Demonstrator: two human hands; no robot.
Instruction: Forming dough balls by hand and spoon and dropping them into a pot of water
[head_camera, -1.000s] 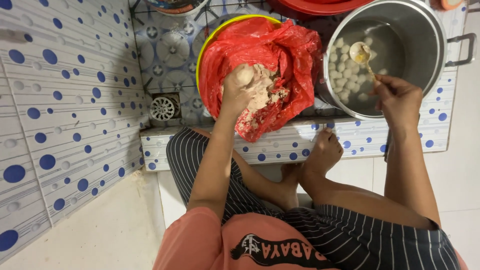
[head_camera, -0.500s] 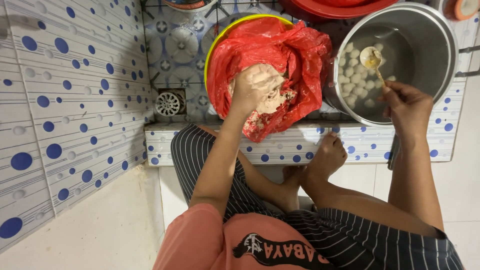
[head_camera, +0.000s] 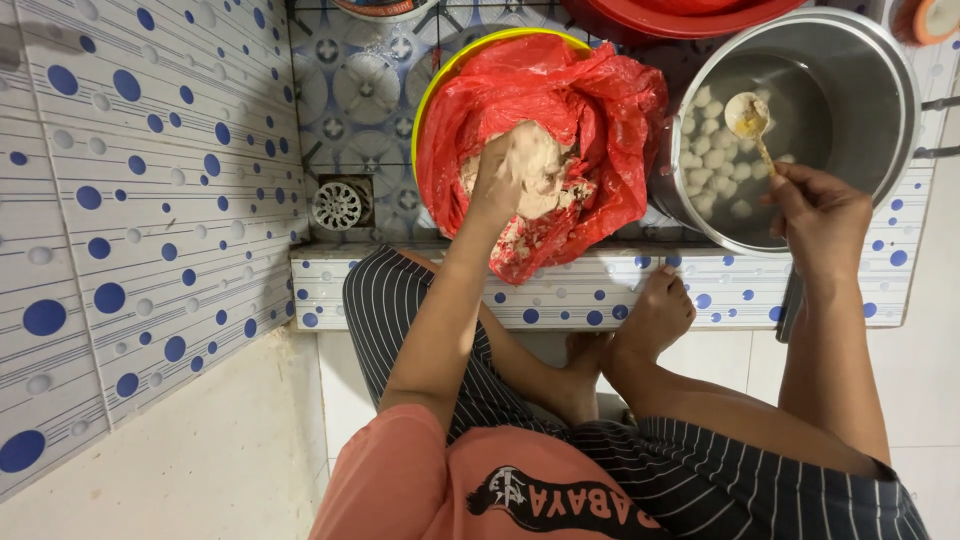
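My left hand reaches into a yellow bowl lined with a red plastic bag and grips a lump of pale dough. My right hand holds a spoon over a steel pot. The spoon's bowl carries a bit of dough. Several white balls float in the water inside the pot.
A round floor drain lies left of the bowl on patterned tiles. A low tiled ledge with blue dots runs in front of bowl and pot; my bare feet rest against it. A red basin stands behind.
The view has shifted slightly. My left hand has dug deeper into the dough. My right hand has drawn the spoon a little toward the pot's near side.
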